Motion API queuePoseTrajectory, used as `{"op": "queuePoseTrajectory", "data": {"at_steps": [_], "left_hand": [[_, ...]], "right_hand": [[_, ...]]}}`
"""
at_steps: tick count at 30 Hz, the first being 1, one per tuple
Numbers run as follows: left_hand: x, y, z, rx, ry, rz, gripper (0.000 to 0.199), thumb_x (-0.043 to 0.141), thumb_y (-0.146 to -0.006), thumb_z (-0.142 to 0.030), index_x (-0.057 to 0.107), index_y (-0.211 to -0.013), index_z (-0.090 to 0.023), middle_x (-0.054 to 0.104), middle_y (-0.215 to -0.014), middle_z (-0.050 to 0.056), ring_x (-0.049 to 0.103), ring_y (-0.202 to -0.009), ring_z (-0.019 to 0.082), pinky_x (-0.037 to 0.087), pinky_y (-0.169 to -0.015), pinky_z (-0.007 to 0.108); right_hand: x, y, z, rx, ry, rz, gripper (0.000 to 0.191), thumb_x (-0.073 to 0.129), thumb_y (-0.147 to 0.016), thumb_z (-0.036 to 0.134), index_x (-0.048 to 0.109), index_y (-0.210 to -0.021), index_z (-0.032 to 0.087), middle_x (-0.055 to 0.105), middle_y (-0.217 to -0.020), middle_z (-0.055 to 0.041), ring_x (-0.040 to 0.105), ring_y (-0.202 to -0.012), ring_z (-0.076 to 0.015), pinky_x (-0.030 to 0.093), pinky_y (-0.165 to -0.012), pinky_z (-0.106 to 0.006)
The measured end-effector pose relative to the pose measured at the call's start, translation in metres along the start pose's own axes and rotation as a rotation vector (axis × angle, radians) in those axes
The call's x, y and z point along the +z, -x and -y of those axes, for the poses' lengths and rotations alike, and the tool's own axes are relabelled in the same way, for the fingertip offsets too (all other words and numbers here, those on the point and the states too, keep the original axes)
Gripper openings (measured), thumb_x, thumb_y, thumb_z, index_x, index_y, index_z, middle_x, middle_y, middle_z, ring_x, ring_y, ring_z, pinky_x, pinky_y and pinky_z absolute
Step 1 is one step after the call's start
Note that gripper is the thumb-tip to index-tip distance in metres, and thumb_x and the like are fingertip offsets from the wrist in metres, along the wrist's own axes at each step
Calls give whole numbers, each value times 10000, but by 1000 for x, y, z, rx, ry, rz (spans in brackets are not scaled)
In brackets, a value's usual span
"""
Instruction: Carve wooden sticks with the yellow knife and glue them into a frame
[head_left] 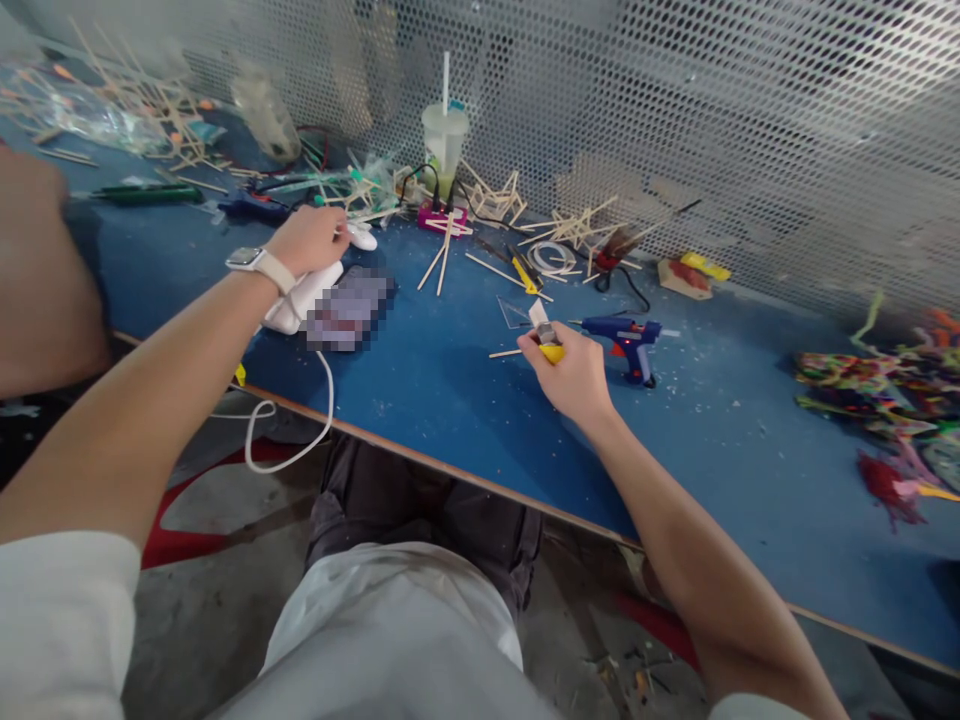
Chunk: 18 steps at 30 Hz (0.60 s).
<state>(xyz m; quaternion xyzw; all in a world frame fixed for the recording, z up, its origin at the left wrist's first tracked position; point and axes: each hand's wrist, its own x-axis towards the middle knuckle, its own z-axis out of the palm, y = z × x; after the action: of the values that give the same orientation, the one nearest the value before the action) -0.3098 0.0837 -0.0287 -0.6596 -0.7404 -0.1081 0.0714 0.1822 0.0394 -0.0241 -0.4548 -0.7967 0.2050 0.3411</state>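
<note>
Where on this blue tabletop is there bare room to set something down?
Two patches, bare apart from white flecks: between the phone and right hand, and between the glue gun and multicoloured bundle. Crowded: along the perforated panel, among wooden sticks.

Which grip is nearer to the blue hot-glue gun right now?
Right. The right grip is close beside the blue hot-glue gun, just left of it; the left grip is much farther left, beside a small white object.

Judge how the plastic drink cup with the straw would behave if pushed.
Pushed near the top, the drink cup might tip, since it is tall and tapers downward. Its translucent wall looks thin and could flex when gripped. The straw stands well above it, so might snag.
</note>
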Motion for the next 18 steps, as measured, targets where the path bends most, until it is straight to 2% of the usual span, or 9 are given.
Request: {"op": "queuePoseTrajectory", "data": {"at_steps": [6, 12, 15, 18], "left_hand": [[-3, 3, -3, -33, 25, -30, 292, 663, -1071, -349, 829, -1155, -124, 818, -987, 115, 662, -936, 225, 568, -1007, 391], [-12, 6, -9, -55, 18, -2, 327, 715, -1016, -417, 863, -1125, -147, 825, -1014, 116, 674, -938, 241, 560, -1011, 414], [-18, 9, -13, -56, 7, 4, 352, 720, -1007, -416, 873, -1163, -140, 839, -1039, 121, 673, -928, 231, 550, -989, 385], [-24, 17, -19, -22, 9, -26, 422, 696, -1041, -443, 859, -1300, -153, 846, -1051, 107, 666, -928, 222, 534, -974, 362]], "right_hand": [[0, 1, 0, -9, -5, 5, 330, 706, -994, 557, 745, -887, 247, 836, -875, -102, 785, -824, -317, 545, -803, -445], [1, 0, -4, -28, -7, 15, 315, 711, -1010, 543, 755, -913, 246, 849, -908, -106, 794, -859, -321, 567, -831, -450], [1, 0, -3, -21, -10, 7, 316, 717, -1006, 542, 758, -913, 242, 853, -909, -109, 795, -853, -324, 570, -827, -456], [-1, -3, 3, -26, -11, 2, 252, 740, -990, 479, 776, -923, 239, 867, -933, -106, 808, -873, -326, 589, -855, -467]]}}
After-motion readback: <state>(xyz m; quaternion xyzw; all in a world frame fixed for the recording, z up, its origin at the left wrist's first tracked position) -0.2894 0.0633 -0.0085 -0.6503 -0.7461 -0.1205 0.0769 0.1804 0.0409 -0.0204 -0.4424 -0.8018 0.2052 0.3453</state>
